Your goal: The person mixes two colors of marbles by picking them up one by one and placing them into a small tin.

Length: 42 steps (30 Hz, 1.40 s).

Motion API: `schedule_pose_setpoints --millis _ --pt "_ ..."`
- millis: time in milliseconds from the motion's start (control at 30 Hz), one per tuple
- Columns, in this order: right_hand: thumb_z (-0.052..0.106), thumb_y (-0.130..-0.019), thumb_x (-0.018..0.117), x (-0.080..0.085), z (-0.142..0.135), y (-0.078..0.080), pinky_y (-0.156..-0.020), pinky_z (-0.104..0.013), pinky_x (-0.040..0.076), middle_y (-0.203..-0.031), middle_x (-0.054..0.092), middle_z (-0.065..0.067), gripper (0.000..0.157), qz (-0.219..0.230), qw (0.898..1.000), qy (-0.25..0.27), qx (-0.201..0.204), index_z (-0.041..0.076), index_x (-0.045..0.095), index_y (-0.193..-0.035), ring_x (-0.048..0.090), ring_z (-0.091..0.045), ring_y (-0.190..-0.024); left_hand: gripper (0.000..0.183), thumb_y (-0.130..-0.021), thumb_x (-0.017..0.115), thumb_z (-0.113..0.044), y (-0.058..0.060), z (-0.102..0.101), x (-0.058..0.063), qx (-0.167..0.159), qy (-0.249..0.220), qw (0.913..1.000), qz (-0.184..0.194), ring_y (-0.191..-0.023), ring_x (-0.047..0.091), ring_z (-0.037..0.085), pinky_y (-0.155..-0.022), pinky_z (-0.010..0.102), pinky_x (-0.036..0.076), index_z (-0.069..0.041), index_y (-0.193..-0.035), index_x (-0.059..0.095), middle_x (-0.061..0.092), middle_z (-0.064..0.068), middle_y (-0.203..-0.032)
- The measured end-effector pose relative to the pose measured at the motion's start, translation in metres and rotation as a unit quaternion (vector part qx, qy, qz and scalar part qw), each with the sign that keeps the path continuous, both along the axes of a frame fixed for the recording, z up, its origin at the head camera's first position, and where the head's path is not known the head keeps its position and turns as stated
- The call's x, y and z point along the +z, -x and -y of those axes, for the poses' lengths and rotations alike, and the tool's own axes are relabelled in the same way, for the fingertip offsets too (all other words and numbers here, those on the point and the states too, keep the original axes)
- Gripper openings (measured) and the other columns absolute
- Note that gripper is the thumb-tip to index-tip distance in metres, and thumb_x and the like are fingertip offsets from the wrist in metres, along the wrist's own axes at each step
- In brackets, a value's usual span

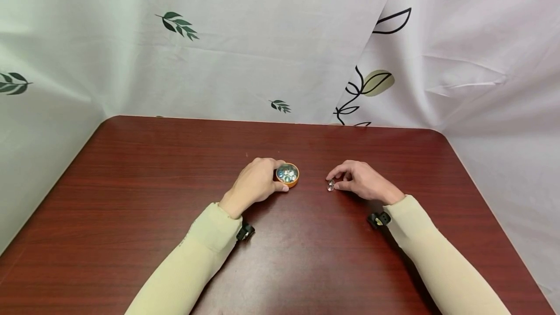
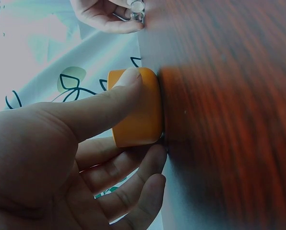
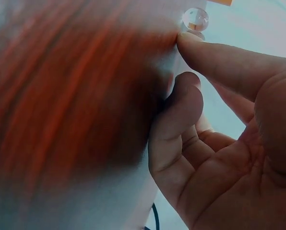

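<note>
A small round orange bowl [image 1: 292, 184] stands on the table, filled with shiny clear and bluish glass marbles [image 1: 287, 173]. My left hand [image 1: 258, 179] grips it from the left side, thumb on the near wall [image 2: 150, 110] and the other fingers on the far side and near its base. To the right of the bowl, two clear glass marbles [image 1: 330, 185] sit side by side at the tips of my right hand [image 1: 360, 179]. The thumb and index finger of that hand pinch around them, with the other fingers curled beneath the palm. Its index fingertip is hidden in the right wrist view.
The dark red wooden table [image 1: 302, 256] has rounded far corners. Pale cloth with leaf patterns [image 1: 262, 52] hangs behind it and along both sides. A small black wrist camera [image 1: 246, 231] sits at the left cuff, another wrist camera [image 1: 378, 219] at the right.
</note>
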State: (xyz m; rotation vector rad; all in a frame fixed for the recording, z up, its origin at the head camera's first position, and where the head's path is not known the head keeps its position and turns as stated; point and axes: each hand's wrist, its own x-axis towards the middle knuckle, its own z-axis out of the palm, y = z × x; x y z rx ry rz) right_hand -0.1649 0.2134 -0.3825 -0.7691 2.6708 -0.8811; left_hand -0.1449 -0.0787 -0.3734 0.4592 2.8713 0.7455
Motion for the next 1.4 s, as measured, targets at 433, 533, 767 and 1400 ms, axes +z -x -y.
schedule_pose_setpoints --millis 433,533,767,1400 --pt "0.003 -0.087 0.076 0.002 -0.0005 -0.0009 -0.064 -0.025 0.045 -0.094 0.067 0.002 0.026 0.003 1.0 0.008 0.008 0.015 0.078 -0.11 0.055 -0.012 -0.073 0.063 -0.08 0.087 -0.034 0.0005 -0.0008 0.0005 0.001 0.005 1.0 0.002 -0.113 0.064 0.022 -0.088 0.037 0.052 -0.015 -0.137 0.065 0.068 0.004 -0.128" --pt "0.004 -0.087 0.076 0.0025 0.0003 -0.0005 -0.064 -0.025 0.045 -0.095 0.068 0.004 0.026 0.006 1.0 0.006 0.009 0.016 0.078 -0.11 0.056 -0.011 -0.073 0.063 -0.081 0.086 -0.034 0.0005 -0.0008 0.0009 0.002 0.005 1.0 0.002 -0.113 0.064 0.022 -0.088 0.037 0.052 -0.015 -0.137 0.065 0.068 0.003 -0.127" --pt "0.006 -0.088 0.076 0.0025 0.0011 0.0 -0.067 -0.025 0.047 -0.096 0.067 0.006 0.023 0.007 1.0 -0.007 0.002 0.018 0.078 -0.107 0.057 -0.011 -0.075 0.063 -0.081 0.086 -0.034 0.0007 -0.0012 0.0012 0.005 0.007 0.9999 0.007 -0.111 0.064 0.022 -0.088 0.037 0.052 -0.016 -0.137 0.065 0.069 0.002 -0.125" --pt "0.005 -0.088 0.077 -0.0002 0.0 0.0001 -0.068 -0.026 0.047 -0.087 0.065 0.004 0.016 -0.004 1.0 -0.006 -0.005 0.013 0.076 -0.102 0.059 -0.011 -0.076 0.063 -0.08 0.086 -0.034 0.0 -0.0013 0.0012 0.0 0.008 1.0 0.001 -0.113 0.064 0.022 -0.088 0.037 0.052 -0.015 -0.136 0.065 0.068 0.003 -0.128"
